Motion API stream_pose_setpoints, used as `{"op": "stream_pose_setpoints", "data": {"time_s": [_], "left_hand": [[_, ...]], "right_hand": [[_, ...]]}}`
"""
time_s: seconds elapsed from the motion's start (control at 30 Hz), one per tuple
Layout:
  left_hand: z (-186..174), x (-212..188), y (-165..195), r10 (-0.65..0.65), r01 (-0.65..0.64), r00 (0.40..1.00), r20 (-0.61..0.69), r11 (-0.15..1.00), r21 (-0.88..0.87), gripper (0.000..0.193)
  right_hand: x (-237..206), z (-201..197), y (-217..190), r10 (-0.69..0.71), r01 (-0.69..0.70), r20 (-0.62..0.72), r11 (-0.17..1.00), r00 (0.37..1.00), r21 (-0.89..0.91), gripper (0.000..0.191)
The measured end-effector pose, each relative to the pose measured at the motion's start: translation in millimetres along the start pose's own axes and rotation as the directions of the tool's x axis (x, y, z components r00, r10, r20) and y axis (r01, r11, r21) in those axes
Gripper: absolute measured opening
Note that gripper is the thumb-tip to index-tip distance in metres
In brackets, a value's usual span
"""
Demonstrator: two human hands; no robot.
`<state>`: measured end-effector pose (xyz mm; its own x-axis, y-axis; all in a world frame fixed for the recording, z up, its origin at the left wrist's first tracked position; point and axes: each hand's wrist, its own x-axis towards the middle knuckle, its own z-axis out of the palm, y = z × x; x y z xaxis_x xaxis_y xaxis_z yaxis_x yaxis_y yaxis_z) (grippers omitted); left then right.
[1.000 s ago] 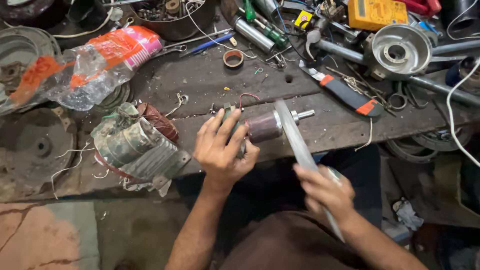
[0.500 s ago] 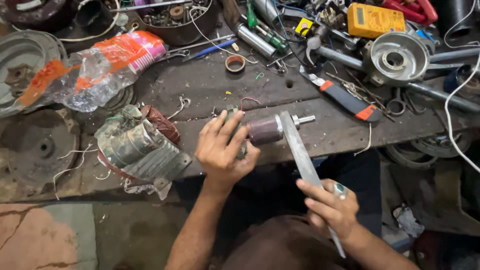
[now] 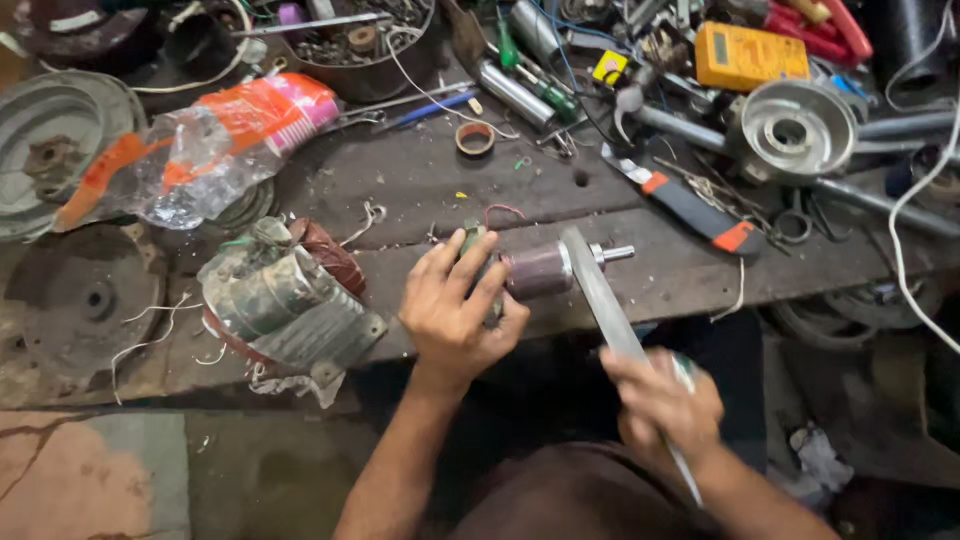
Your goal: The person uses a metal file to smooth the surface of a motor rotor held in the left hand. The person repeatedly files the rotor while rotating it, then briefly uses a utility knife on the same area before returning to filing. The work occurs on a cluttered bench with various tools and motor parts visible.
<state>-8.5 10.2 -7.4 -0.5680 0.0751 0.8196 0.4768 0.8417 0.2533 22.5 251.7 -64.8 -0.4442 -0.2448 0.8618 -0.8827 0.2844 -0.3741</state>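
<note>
Up close, a small motor rotor (image 3: pixel 535 270) lies crosswise at the near edge of a worn wooden workbench (image 3: pixel 420 185), its steel shaft (image 3: pixel 615 254) pointing right. The left hand (image 3: pixel 455 315) wraps its fingers around the rotor's left end and grips it firmly. A long flat metal file (image 3: pixel 600 295) rests against the right end of the rotor's dark body and slants down toward the near right, where the right hand (image 3: pixel 660 405), fingers closed around it, holds its lower part; that hand is blurred. Just left of the left hand sits a large motor winding block (image 3: pixel 285 305) with reddish copper coils and loose wire ends. Farther left, a dark round metal disc (image 3: pixel 85 295) lies flat, with a grey ribbed metal cover (image 3: pixel 50 145) beyond it. A crumpled clear plastic bag (image 3: pixel 210 145) with orange and pink patches lies on the far left of the bench. Behind the rotor, a small roll of tape (image 3: pixel 475 138) stands well apart from it. To the right, a utility knife (image 3: pixel 685 200) with orange ends lies at a slant, and beyond it are a shiny round metal housing (image 3: pixel 795 128) and a yellow multimeter (image 3: pixel 750 55) among scattered tools.
</note>
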Motion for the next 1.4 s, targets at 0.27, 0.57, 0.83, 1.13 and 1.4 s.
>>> {"op": "stream_pose_setpoints", "data": {"time_s": [0.27, 0.57, 0.83, 1.13, 1.4], "left_hand": [[0.0, 3.8, 0.6, -0.010, 0.010, 1.000, -0.017, 1.000, -0.001, 0.029], [0.1, 3.2, 0.4, -0.026, 0.025, 1.000, -0.010, 0.999, -0.023, 0.030], [1.0, 3.0, -2.3, -0.024, 0.024, 1.000, 0.005, 0.999, -0.028, 0.029], [-5.4, 11.8, 1.6, -0.019, 0.019, 1.000, 0.005, 1.000, -0.024, 0.030], [-1.7, -3.5, -2.4, -0.064, 0.064, 0.998, -0.002, 0.998, -0.011, 0.031]], "right_hand": [[7.5, -2.3, 8.4, -0.042, 0.058, 0.117, 0.989, 0.992, -0.135, 0.011], [-5.4, -7.5, 13.9, -0.138, 0.143, -0.105, 0.989, 0.985, 0.041, 0.019], [-0.4, -8.1, 15.6, -0.161, 0.170, 0.131, 0.984, 0.978, -0.062, 0.014], [-3.1, -13.6, 5.1, -0.067, 0.047, -0.071, 0.964, 0.995, -0.261, 0.008], [-19.4, -45.1, -44.5, 0.045, -0.195, -0.383, 0.911, 0.923, -0.363, 0.037]]}}
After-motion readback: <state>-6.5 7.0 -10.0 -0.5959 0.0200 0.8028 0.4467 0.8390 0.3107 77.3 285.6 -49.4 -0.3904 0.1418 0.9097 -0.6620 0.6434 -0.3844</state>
